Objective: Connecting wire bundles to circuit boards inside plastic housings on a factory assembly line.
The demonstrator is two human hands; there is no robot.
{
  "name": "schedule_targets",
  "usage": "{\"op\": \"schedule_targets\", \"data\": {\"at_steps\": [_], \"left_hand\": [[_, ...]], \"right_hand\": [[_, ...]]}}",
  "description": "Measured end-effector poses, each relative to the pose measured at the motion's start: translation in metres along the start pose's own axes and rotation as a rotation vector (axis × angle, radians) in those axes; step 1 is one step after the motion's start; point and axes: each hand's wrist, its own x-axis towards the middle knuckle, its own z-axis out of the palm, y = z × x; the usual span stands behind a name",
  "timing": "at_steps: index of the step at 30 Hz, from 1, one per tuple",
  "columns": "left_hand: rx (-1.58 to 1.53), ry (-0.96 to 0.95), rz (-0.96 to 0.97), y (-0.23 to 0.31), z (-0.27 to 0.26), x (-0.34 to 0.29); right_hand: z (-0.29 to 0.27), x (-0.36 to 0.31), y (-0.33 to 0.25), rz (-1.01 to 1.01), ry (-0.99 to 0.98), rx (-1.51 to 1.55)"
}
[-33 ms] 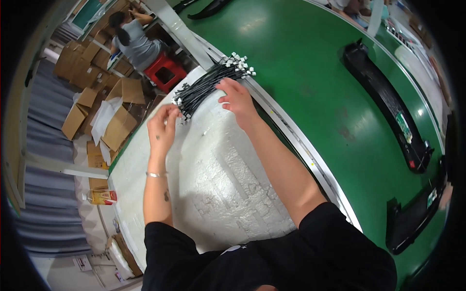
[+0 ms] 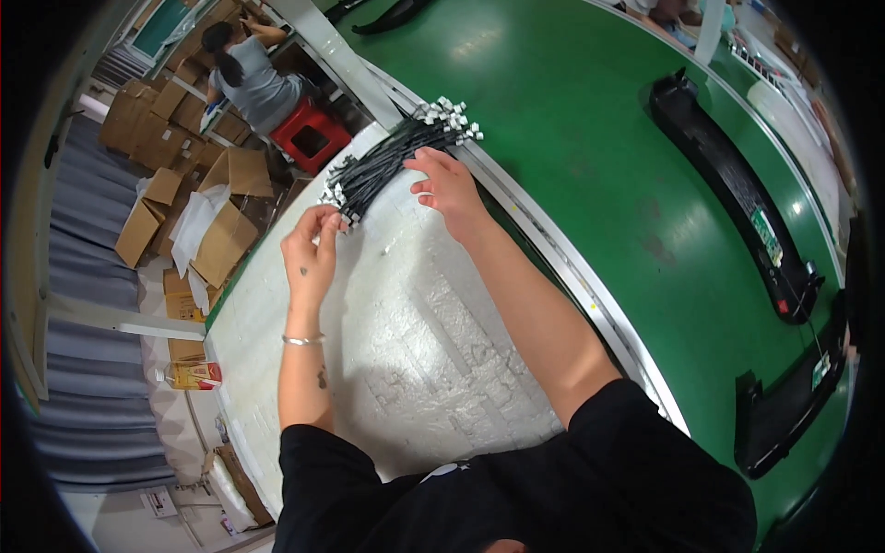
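Note:
A bundle of black cables with white connectors at both ends lies at the far end of a white, bumpy foam-like surface. My left hand is at the bundle's near-left end. Its thumb and forefinger are closed together at the white connectors there, though the fingertips partly cover what is between them. Beside the cables' right part hovers my right hand, fingers half curled and apart, holding nothing that I can see.
Right of the metal rail runs a green work surface, carrying long black curved housings with green circuit boards. Cardboard boxes, a bottle and a person on a red stool are at left.
My left hand has shifted slightly nearer and to the right, its fingers still at the connectors. My right hand stays nearly in place. The whole view has moved a little.

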Motion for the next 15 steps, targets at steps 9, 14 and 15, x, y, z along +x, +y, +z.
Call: {"op": "schedule_targets", "data": {"at_steps": [9, 14, 15], "left_hand": [[-1.339, -0.275, -0.888, -0.032, 0.021, -0.022], [-1.098, -0.401, -0.731, -0.017, 0.033, -0.048], [-1.039, -0.477, -0.701, -0.017, 0.035, -0.052]], "right_hand": [[0.009, -0.008, 0.008, 0.137, -0.11, -0.024], [-0.002, -0.004, -0.01, -0.075, -0.075, 0.11], [-0.006, -0.003, -0.013, -0.086, -0.063, 0.095]]}}
